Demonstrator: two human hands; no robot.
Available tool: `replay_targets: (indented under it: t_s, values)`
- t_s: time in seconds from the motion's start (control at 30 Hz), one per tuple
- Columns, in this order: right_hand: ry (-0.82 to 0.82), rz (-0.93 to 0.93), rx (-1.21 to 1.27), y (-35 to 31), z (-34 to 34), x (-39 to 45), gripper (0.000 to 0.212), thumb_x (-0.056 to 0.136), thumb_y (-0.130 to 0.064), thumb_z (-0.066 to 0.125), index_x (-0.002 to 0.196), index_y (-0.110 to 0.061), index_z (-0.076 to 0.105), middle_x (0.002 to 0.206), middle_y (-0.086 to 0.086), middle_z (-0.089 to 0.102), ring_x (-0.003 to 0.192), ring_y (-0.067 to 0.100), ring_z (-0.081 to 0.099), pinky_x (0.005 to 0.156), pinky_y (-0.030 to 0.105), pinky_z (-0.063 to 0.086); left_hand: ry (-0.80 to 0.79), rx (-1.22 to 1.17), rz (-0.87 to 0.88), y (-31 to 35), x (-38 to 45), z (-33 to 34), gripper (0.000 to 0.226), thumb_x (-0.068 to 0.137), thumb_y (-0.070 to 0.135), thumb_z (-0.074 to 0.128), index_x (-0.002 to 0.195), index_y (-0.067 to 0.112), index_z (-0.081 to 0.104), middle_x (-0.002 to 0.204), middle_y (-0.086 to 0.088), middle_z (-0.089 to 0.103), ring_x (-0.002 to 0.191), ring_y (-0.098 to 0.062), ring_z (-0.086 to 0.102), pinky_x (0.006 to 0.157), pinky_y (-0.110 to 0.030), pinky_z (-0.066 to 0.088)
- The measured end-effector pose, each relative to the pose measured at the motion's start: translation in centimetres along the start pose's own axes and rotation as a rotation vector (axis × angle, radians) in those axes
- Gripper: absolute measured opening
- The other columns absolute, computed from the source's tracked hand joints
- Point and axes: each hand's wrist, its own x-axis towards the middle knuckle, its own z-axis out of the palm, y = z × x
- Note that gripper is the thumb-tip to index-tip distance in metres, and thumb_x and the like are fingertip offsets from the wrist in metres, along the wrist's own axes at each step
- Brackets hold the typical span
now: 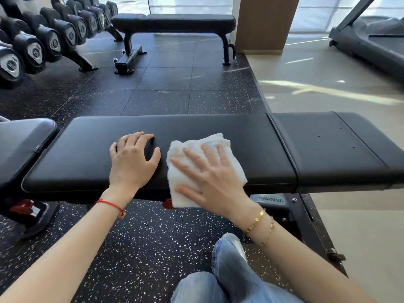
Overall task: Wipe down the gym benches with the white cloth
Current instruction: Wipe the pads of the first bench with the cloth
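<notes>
Item: cloth point(196, 154), white, folded terry pad. Lies on the near bench's pad point(218, 130), front edge hanging over the near side.

Handling, judged: light, soft, limp; slides easily on smooth vinyl; not fragile. Best driven by a flat palm over its middle, or pinched at a folded edge to lift.

Right hand point(215, 180): grip flat, fingers spread, pressing cloth down.

Left hand point(131, 165): fingers loosely bent, resting on bare pad just beside cloth, holding nothing.

Also: 1 far bench point(175, 21); dumbbells point(50, 38).

Folded white cloth point(192, 147) lies flat on black padded bench point(87, 158).
</notes>
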Motion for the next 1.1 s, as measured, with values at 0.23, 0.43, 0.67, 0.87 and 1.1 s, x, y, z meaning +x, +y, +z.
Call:
replay_targets:
  t_s: [0.23, 0.43, 0.67, 0.87, 1.1]
  values:
    - [0.135, 0.078, 0.006, 4.3, 0.9, -3.8, 0.060, 0.101, -0.061, 0.023, 0.148, -0.030, 0.044, 0.151, 0.003, 0.046, 0.134, 0.034, 0.045, 0.114, 0.055, 0.027, -0.054, 0.017, -0.017, 0.1, -0.2, -0.2, 0.046, 0.096, 0.041, 0.053, 0.138, 0.021, 0.055, 0.148, -0.004, 0.049, 0.142, -0.026, 0.036, 0.118, -0.055, 0.020]
    - [0.215, 0.523, 0.044, 11.1, 0.8, -9.4, 0.059, 0.099, -0.055, 0.023, 0.144, -0.027, 0.049, 0.152, 0.004, 0.044, 0.138, 0.029, 0.039, 0.117, 0.051, 0.021, -0.097, -0.065, 0.021, 4.6, -1.9, 0.3, 0.046, 0.095, 0.040, 0.054, 0.136, 0.021, 0.055, 0.147, -0.003, 0.049, 0.142, -0.023, 0.034, 0.119, -0.060, 0.017]
    - [0.049, 0.563, 0.265, 16.3, 0.3, -11.9, 0.053, 0.102, -0.055, 0.028, 0.153, -0.040, 0.025, 0.164, -0.004, 0.018, 0.151, 0.020, 0.008, 0.121, 0.043, -0.004, -0.160, -0.136, 0.169, 13.3, -3.7, 2.2, 0.049, 0.099, 0.036, 0.045, 0.145, 0.021, 0.044, 0.151, 0.001, 0.043, 0.146, -0.020, 0.027, 0.121, -0.059, 0.007]
    - [0.011, 0.574, 0.260, 19.0, 0.1, -8.0, 0.052, 0.103, -0.052, 0.024, 0.153, -0.041, 0.020, 0.162, -0.007, 0.020, 0.149, 0.019, 0.011, 0.120, 0.046, -0.004, -0.206, -0.134, 0.146, 18.9, -3.1, 4.5, 0.052, 0.101, 0.039, 0.039, 0.150, 0.022, 0.036, 0.159, -0.002, 0.033, 0.150, -0.021, 0.018, 0.121, -0.060, 0.002]
    - [0.012, 0.428, 0.258, 22.3, 1.1, -7.4, 0.053, 0.103, -0.052, 0.022, 0.154, -0.040, 0.020, 0.163, -0.008, 0.016, 0.150, 0.018, 0.008, 0.118, 0.045, -0.006, -0.209, -0.057, 0.077, 23.6, -2.4, 7.6, 0.053, 0.101, 0.042, 0.034, 0.151, 0.024, 0.034, 0.160, -0.004, 0.030, 0.150, -0.026, 0.016, 0.119, -0.064, 0.002]
